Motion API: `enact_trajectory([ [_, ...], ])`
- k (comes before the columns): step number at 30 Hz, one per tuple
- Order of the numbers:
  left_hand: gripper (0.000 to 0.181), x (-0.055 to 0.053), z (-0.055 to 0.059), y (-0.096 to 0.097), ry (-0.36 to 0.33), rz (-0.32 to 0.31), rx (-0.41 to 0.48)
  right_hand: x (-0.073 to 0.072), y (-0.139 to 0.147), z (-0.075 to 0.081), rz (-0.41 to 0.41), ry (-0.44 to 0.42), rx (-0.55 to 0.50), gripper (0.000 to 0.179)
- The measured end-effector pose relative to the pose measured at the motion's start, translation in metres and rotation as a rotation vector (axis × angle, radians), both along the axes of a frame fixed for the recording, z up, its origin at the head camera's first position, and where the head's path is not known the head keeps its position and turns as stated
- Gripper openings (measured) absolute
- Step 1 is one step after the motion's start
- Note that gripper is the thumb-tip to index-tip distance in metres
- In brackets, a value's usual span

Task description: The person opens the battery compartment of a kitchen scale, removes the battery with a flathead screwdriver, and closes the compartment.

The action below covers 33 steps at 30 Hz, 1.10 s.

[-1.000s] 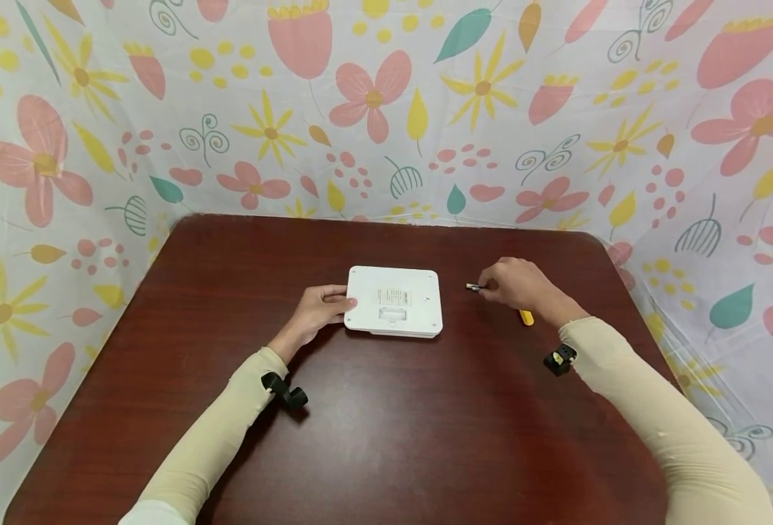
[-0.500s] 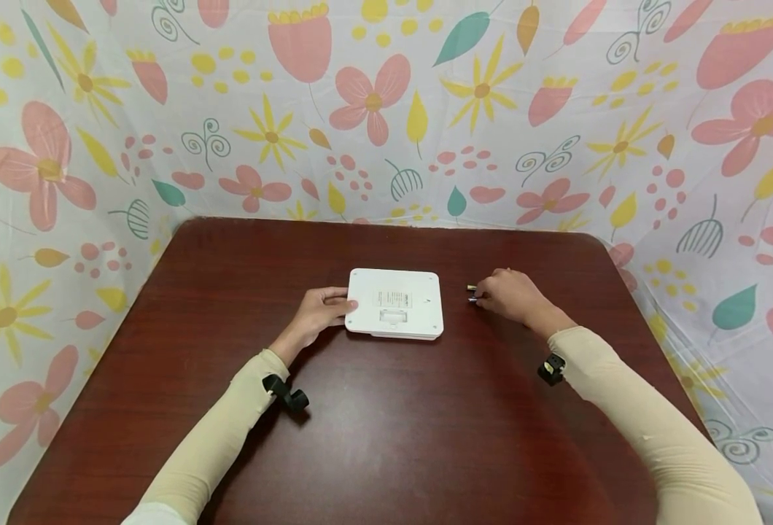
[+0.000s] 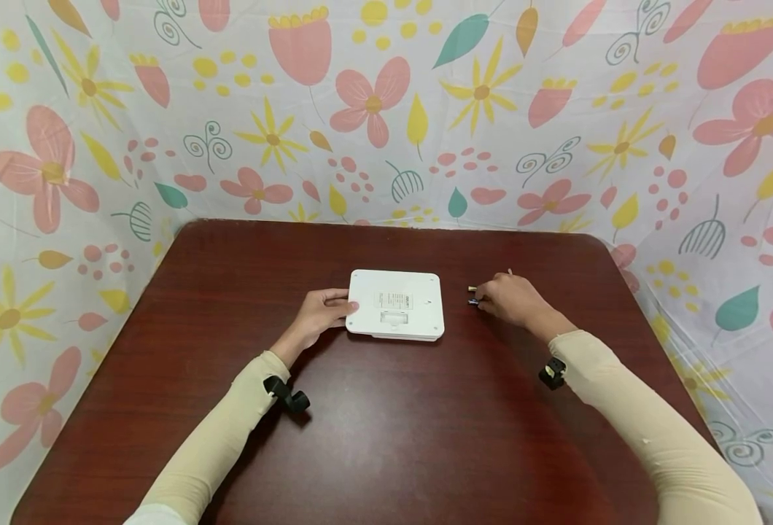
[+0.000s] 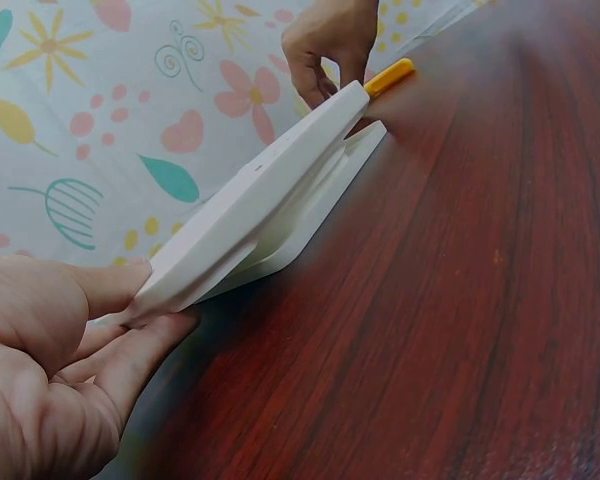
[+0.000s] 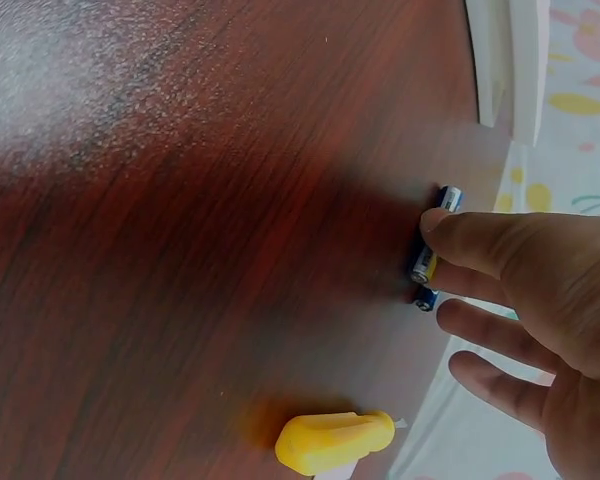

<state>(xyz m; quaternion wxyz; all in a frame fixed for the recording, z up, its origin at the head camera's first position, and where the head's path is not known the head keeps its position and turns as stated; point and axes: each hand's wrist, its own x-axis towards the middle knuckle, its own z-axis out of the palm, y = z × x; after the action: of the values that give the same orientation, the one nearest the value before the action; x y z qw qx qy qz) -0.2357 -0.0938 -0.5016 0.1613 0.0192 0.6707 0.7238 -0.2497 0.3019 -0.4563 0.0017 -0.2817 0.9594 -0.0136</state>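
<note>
A flat white device, which looks like a scale turned underside up (image 3: 396,288), has a label and a recessed battery compartment (image 3: 394,319) facing up. My left hand (image 3: 321,312) pinches its left edge, thumb on top and fingers beneath; the left wrist view shows that edge raised off the table. To the right of the device, my right hand (image 3: 511,297) pinches a small battery (image 5: 421,265) between thumb and index finger, low over the table. A second battery (image 5: 426,299) lies close beside it, partly hidden by the fingers. The other right fingers are loosely bent.
A short yellow-handled tool (image 5: 330,443) lies near the right hand, mostly hidden behind it in the head view. The dark wooden table (image 3: 386,437) reaches back to a floral curtain (image 3: 373,131). Each sleeve carries a black wrist mount, such as the left one (image 3: 286,395).
The right hand has shifted slightly toward me, and a second battery end now shows by its fingertips. The yellow handle has gone behind the hand in the head view. The left hand holds still.
</note>
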Motion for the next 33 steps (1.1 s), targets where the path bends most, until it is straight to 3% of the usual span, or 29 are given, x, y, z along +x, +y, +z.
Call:
enact_trajectory([
  [6,0.045,-0.001,-0.001,0.001,-0.005,-0.004,0.007,0.003,0.003,0.006,0.001,-0.011,-0.021,0.004],
  [16,0.045,0.000,0.000,0.001,-0.006,-0.002,0.001,0.018,0.007,0.035,0.006,-0.012,-0.081,0.015],
  [20,0.045,0.000,0.001,0.001,-0.005,-0.002,0.006,0.027,0.010,0.048,-0.018,-0.051,-0.143,0.018],
  [24,0.045,0.000,-0.001,0.000,-0.005,-0.002,0.021,0.035,0.017,0.064,-0.063,-0.084,-0.219,0.020],
  [28,0.045,0.001,-0.001,-0.001,-0.005,0.000,0.031,0.038,0.033,0.075,-0.120,-0.035,-0.249,0.022],
  [33,0.045,0.001,-0.002,-0.002,-0.010,-0.002,0.028,0.035,0.063,0.075,-0.226,0.035,-0.284,0.021],
])
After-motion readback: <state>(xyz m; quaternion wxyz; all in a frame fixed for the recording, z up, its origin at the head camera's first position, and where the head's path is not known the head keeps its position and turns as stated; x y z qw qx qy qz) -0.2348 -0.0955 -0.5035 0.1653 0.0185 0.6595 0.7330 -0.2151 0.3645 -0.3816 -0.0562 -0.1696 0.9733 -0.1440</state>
